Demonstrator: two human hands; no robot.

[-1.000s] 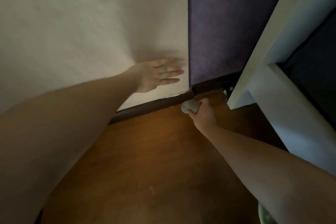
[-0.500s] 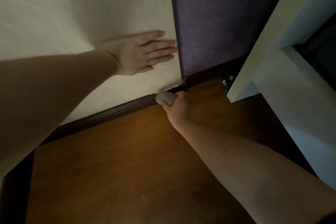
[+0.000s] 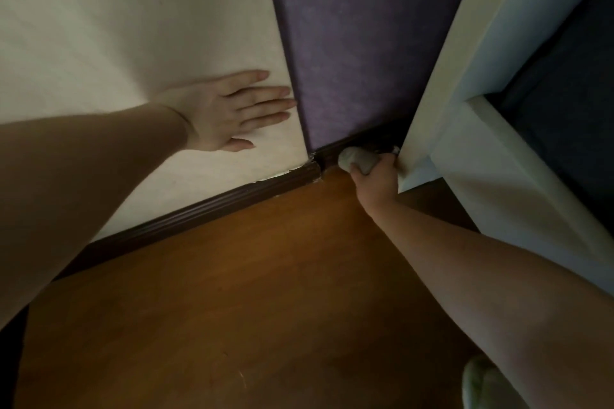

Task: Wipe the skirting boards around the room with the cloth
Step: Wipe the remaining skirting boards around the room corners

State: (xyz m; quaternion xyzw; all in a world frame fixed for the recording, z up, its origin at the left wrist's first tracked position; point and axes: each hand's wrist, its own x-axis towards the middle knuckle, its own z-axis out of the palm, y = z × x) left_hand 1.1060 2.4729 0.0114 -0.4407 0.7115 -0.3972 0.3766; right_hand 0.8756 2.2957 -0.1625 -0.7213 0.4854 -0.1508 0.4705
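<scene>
A dark brown skirting board (image 3: 212,204) runs along the foot of the cream wall to the corner, then continues under the purple wall. My right hand (image 3: 377,179) grips a bunched pale cloth (image 3: 357,159) and presses it against the skirting under the purple wall, just right of the corner. My left hand (image 3: 229,109) lies flat on the cream wall with straight, spread fingers, fingertips near the corner.
A white furniture leg and frame (image 3: 442,109) stands close to my right hand, hiding the skirting beyond it. Brown wooden floor (image 3: 265,292) fills the foreground. A pale slipper (image 3: 478,382) shows at the bottom right.
My right hand carried the cloth from the cream wall's skirting, past the corner, onto the skirting under the purple wall. My left hand stayed flat on the cream wall.
</scene>
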